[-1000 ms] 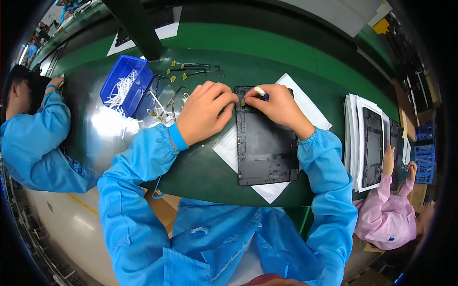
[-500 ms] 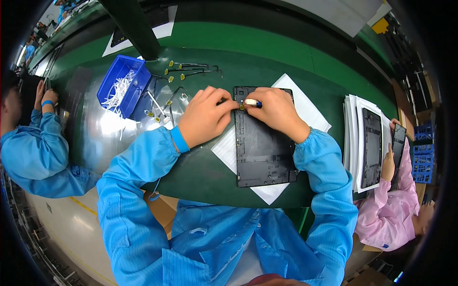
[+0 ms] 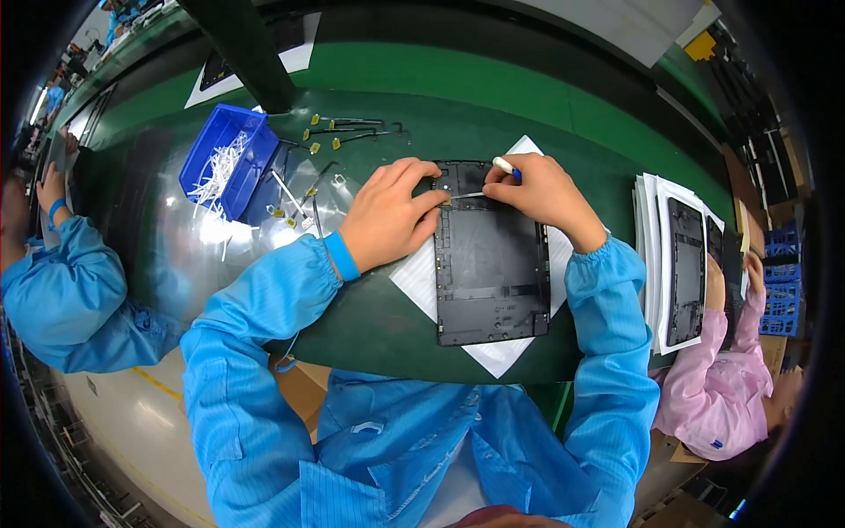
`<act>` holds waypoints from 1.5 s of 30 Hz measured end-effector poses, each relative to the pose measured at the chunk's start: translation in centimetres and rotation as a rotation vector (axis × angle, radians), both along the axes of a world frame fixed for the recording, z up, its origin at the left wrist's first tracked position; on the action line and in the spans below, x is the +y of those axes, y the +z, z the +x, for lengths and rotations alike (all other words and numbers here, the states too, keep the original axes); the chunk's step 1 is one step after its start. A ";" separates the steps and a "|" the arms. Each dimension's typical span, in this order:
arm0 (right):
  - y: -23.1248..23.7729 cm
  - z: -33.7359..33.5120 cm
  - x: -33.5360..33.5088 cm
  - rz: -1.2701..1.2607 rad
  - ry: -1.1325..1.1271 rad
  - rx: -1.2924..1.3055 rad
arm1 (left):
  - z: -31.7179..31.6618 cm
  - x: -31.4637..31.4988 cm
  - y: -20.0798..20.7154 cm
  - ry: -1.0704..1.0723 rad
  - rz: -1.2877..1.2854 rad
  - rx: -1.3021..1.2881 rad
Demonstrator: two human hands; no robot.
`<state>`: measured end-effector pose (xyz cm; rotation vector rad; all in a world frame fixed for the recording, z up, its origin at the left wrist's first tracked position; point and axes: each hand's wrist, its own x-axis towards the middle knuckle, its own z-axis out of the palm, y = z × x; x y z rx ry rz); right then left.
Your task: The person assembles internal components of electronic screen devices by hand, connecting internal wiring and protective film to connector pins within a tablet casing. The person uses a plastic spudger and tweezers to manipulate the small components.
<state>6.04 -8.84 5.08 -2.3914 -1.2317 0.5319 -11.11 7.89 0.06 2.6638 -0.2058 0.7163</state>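
A flat black device housing (image 3: 491,251), like a tablet's back shell, lies in front of me on white sheets (image 3: 576,220). My left hand (image 3: 387,216) is at its upper left edge, fingers bent onto the rim beside a small yellow tab (image 3: 445,201). My right hand (image 3: 541,194) is closed over the upper right of the housing. A white-and-blue pen-like tool (image 3: 505,166) pokes out of its grip. Between its fingertips and the yellow tab stretches a thin pale strip (image 3: 466,194); I cannot tell whether it is part of the tool.
A blue bin (image 3: 224,119) of white strips stands at the left, near black cables with yellow tabs (image 3: 339,141) and clear plastic film (image 3: 189,264). Stacked white sheets (image 3: 647,255) with another black housing (image 3: 685,273) are at right. Co-workers in blue (image 3: 75,290) and pink (image 3: 717,396) sit on either side.
My right hand has moved right, away from the yellow tab, and the pale strip now shows between them. My left hand stays nearly in place. Both co-workers have shifted their hands.
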 end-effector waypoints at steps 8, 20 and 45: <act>-0.1 0.5 -0.9 0.070 -0.079 0.128 | 0.0 0.1 -0.3 -0.028 0.004 0.044; -1.4 0.9 -1.8 0.082 -0.141 0.277 | 0.3 -0.5 -0.3 0.001 -0.021 0.113; -1.2 0.5 -1.4 0.055 -0.128 0.138 | 0.3 -0.7 -0.4 0.009 0.042 0.085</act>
